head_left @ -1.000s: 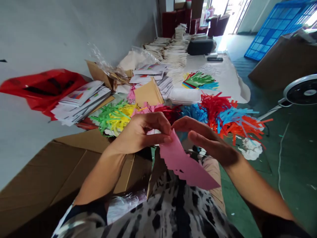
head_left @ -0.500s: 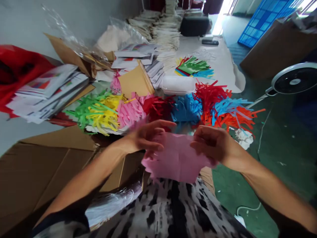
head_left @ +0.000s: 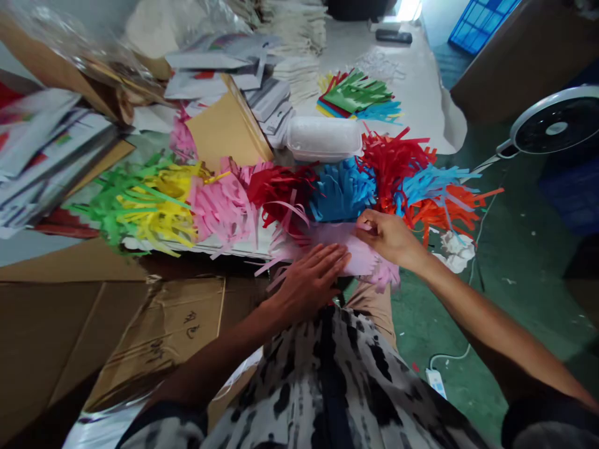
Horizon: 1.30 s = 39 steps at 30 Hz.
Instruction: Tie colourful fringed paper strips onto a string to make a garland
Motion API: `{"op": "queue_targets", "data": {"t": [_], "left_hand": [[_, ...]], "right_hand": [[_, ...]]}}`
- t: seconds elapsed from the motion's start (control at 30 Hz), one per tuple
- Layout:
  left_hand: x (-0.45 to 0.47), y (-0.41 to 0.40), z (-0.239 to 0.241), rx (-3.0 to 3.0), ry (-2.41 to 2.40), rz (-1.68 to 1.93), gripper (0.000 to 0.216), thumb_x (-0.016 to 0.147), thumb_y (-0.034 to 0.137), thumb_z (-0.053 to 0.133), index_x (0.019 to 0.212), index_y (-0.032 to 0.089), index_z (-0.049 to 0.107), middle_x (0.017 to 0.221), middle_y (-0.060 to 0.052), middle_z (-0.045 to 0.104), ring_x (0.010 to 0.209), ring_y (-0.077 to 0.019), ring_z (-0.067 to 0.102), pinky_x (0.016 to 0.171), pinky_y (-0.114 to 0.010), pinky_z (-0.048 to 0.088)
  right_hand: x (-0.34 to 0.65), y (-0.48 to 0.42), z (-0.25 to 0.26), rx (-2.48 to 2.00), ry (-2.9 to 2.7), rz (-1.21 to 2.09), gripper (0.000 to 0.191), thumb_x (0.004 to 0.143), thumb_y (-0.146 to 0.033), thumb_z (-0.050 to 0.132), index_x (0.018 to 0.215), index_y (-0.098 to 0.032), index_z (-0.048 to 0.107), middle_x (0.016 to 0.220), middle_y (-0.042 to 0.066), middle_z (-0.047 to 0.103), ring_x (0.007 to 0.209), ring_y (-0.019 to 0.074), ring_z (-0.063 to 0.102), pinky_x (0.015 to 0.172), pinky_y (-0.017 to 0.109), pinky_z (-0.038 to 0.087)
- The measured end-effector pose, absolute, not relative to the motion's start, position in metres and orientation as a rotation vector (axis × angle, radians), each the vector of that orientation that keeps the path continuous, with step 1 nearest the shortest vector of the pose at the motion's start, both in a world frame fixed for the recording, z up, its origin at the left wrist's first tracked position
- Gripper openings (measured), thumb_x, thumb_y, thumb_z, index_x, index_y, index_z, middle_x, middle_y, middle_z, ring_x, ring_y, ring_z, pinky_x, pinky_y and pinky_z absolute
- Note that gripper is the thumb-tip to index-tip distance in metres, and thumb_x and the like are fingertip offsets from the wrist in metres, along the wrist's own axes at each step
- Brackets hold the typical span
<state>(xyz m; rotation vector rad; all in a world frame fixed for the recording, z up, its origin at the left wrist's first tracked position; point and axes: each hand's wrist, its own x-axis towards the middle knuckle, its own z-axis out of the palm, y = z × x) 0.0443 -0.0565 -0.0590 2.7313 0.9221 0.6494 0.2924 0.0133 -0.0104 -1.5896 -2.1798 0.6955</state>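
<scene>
A pink sheet of fringed tissue paper lies at the table's front edge, its cut strips spreading to both sides. My left hand rests flat on its near left part, fingers stretched out and close together. With thumb and fingers pinched, my right hand grips the paper's upper right edge. Just beyond are bunches of fringed tissue in dark red, blue and bright red. Pink, yellow and green bunches sit further left.
Behind the bunches stand a white plastic box and a tan envelope. Flat fringed sheets lie farther back. Printed packets are piled at left, above a cardboard box. A fan stands right.
The pink paper, held up before my body earlier, now lies at the table edge. My left hand has flattened onto it; my right hand has moved slightly forward. The view has tilted down.
</scene>
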Motion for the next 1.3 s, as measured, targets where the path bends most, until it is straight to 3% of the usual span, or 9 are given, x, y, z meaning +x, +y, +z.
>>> {"op": "queue_targets", "data": {"t": [0.07,0.13,0.2,0.37,0.6,0.87,0.97,1.1,1.3], "left_hand": [[0.052,-0.061,-0.08,2.727,1.053,0.719,0.057,0.103,0.021,0.059,0.158,0.016,0.046,0.157,-0.014,0.059,0.148,-0.0266,0.053,0.122,-0.046,0.048],[0.053,-0.062,-0.089,2.745,1.081,0.792,0.053,0.103,0.014,0.054,0.155,0.016,0.051,0.154,-0.014,0.061,0.146,-0.0262,0.057,0.119,-0.046,0.051],[0.05,-0.063,-0.088,2.771,1.038,0.825,0.047,0.103,0.013,0.054,0.149,0.015,0.057,0.15,-0.014,0.064,0.142,-0.0277,0.06,0.116,-0.047,0.053],[0.042,-0.067,-0.071,2.779,0.981,0.799,0.037,0.103,0.014,0.055,0.139,0.015,0.065,0.142,-0.012,0.071,0.132,-0.0279,0.067,0.106,-0.045,0.058],[0.034,-0.052,-0.045,2.374,1.163,0.815,0.017,0.102,0.023,0.062,0.112,0.019,0.075,0.101,-0.006,0.08,0.092,-0.0197,0.072,0.086,-0.035,0.058],[0.041,-0.032,-0.036,2.125,1.51,0.517,0.023,0.105,0.038,0.058,0.099,0.022,0.074,0.086,-0.003,0.076,0.08,-0.0189,0.07,0.072,-0.031,0.046],[0.046,-0.025,-0.032,2.155,1.562,0.425,0.024,0.105,0.038,0.059,0.095,0.022,0.073,0.082,-0.003,0.076,0.079,-0.0198,0.071,0.067,-0.03,0.042],[0.05,-0.015,-0.028,2.201,1.629,0.262,0.027,0.103,0.043,0.061,0.091,0.022,0.072,0.075,-0.003,0.074,0.071,-0.0209,0.07,0.061,-0.03,0.034],[0.052,-0.009,-0.032,2.197,1.684,0.193,0.029,0.103,0.047,0.059,0.092,0.023,0.072,0.072,-0.003,0.074,0.066,-0.022,0.07,0.058,-0.03,0.027]], "right_hand": [[0.29,-0.007,-0.004,-1.596,-2.288,0.346,0.032,0.1,-0.038,0.058,0.118,-0.015,0.069,0.108,0.013,0.075,0.092,0.0268,0.068,0.077,0.038,0.048],[0.286,-0.033,0.0,-1.437,-2.432,0.093,0.046,0.101,-0.043,0.059,0.136,-0.013,0.063,0.136,0.019,0.068,0.121,0.0363,0.062,0.097,0.049,0.049],[0.283,-0.058,-0.006,-1.279,-2.583,0.016,0.053,0.102,-0.042,0.059,0.146,-0.012,0.058,0.143,0.019,0.065,0.129,0.0366,0.059,0.106,0.051,0.047],[0.293,-0.084,-0.035,-1.272,-2.637,-0.022,0.04,0.103,-0.015,0.053,0.141,-0.019,0.065,0.132,0.009,0.075,0.114,0.0282,0.067,0.099,0.044,0.052],[0.306,-0.071,-0.032,-1.406,-2.402,0.315,0.026,0.099,-0.02,0.052,0.117,-0.017,0.071,0.114,0.011,0.077,0.106,0.0297,0.07,0.094,0.046,0.055],[0.293,-0.053,-0.03,-1.728,-2.097,0.53,0.027,0.107,-0.04,0.05,0.113,-0.021,0.068,0.091,0.006,0.078,0.078,0.0236,0.072,0.074,0.035,0.051],[0.29,-0.051,-0.028,-1.786,-2.074,0.496,0.03,0.108,-0.043,0.048,0.107,-0.022,0.07,0.087,0.006,0.076,0.079,0.0233,0.071,0.073,0.034,0.048],[0.286,-0.049,-0.03,-1.831,-2.103,0.398,0.034,0.108,-0.042,0.046,0.099,-0.022,0.071,0.101,0.01,0.078,0.089,0.0255,0.072,0.077,0.035,0.048],[0.281,-0.042,-0.032,-1.949,-2.144,0.245,0.039,0.109,-0.045,0.045,0.103,-0.019,0.075,0.098,0.011,0.08,0.083,0.0258,0.072,0.065,0.034,0.039]]}}
